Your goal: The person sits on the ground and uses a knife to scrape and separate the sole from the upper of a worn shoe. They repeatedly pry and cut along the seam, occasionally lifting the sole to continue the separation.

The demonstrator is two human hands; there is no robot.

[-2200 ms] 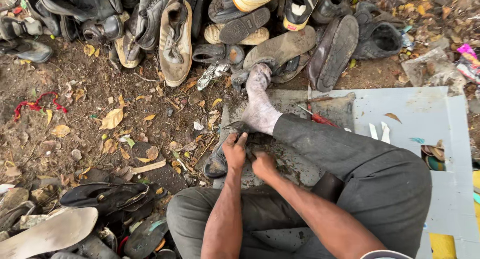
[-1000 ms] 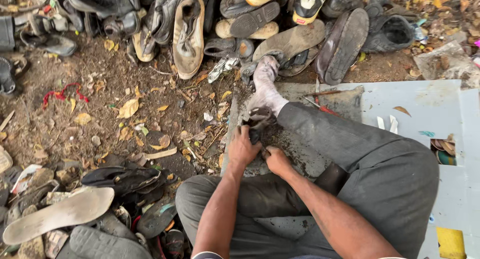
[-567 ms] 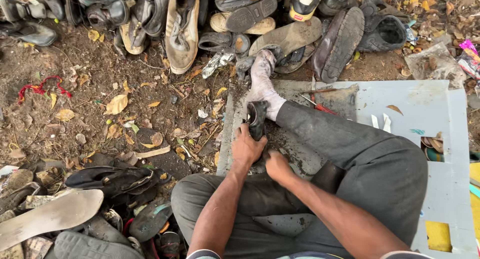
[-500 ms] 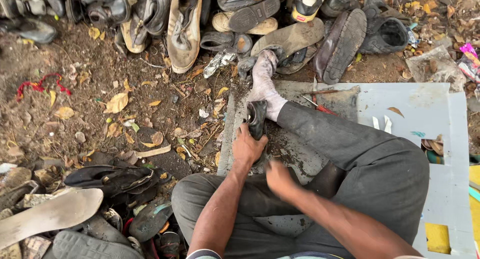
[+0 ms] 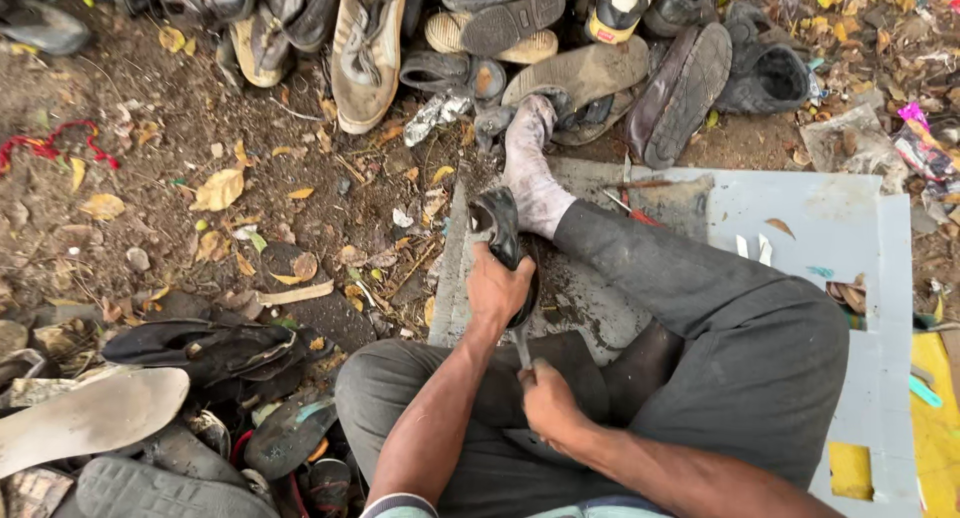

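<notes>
My left hand (image 5: 498, 290) presses down on a dark shoe piece (image 5: 500, 226) that lies on a grey stone slab (image 5: 590, 298) between my legs. My right hand (image 5: 545, 403) sits closer to my body and grips the handle of a thin metal blade (image 5: 522, 346) that points up toward the shoe piece. My stretched leg in grey trousers ends in a dirty white sock (image 5: 532, 173) just beyond the shoe piece.
A heap of worn shoes and soles (image 5: 520, 38) lines the far side. More soles and sandals (image 5: 150, 398) lie at the near left. Bare earth with dry leaves (image 5: 220, 188) spreads to the left. A pale blue board (image 5: 830, 238) lies on the right.
My right hand has drawn back from beside the left hand toward my body and now holds the blade. The left hand stays on the shoe piece.
</notes>
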